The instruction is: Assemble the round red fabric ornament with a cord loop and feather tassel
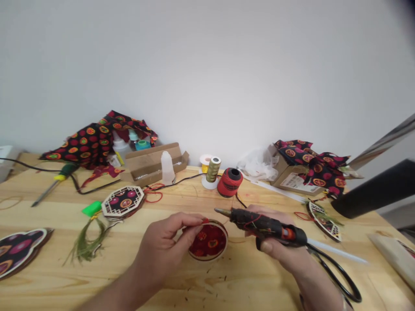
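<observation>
My left hand (173, 242) pinches the upper left edge of a round fabric-covered ornament (209, 242). Dark red patterned cloth fills its pale rim, and a bit of red shows at the fingertips. In my right hand (285, 252) is a black hot glue gun (267, 224), its fingers wrapped round the handle. The metal nozzle points left and sits just above and right of the ornament, apart from it. A translucent glue stick (337, 251) juts from the gun's back, and a black cord loops below it.
An octagonal ornament (125, 202) and a green tassel (86, 242) lie left, near a screwdriver (53, 185). Behind stand red thread (230, 182), olive thread (213, 169), a small white bottle (167, 168) and an open cardboard box (142, 166). A black cylinder (372, 190) leans in at right.
</observation>
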Motion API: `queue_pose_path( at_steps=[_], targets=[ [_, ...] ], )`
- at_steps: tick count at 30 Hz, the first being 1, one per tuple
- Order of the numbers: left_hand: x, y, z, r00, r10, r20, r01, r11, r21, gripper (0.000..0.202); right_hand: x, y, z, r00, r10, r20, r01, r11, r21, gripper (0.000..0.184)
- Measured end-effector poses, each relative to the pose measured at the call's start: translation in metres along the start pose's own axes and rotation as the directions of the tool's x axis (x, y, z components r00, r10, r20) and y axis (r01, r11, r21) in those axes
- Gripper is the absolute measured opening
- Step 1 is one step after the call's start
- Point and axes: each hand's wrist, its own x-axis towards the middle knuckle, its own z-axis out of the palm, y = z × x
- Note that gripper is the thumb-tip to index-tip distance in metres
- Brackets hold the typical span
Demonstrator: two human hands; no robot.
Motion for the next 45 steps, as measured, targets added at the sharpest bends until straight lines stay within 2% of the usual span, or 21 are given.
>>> queue_pose_path(
  at_steps=[4, 12, 24, 45],
  targets=[
    [-0.001, -0.0007, 0.0013, 0.999, 0.034, 0.033, -0.034, 0.999, 0.012, 0.013, -0.003, 0.0037, -0.0022, 0.999, 0.007, 0.038, -0.004, 0.996, -0.092, 0.036],
    [-0.0043, 0.0012, 0.0004, 0.998, 0.064, -0.001, -0.064, 0.996, 0.067, 0.011, -0.0007, 0.0023, -0.0021, 0.995, -0.026, 0.101, 0.045, 0.981, -0.189, 0.034],
    [-0.0043, 0.0008, 0.0022, 0.997, 0.071, 0.004, -0.071, 0.995, 0.072, 0.013, 0.0037, -0.005, 0.0013, 0.988, -0.076, 0.138, 0.101, 0.978, -0.185, 0.028],
    [-0.0046, 0.0044, 0.0018, 0.993, 0.111, 0.027, -0.114, 0.985, 0.13, 0.013, 0.0044, -0.0025, 0.0035, 0.99, -0.044, 0.135, 0.078, 0.964, -0.254, 0.022]
  ],
)
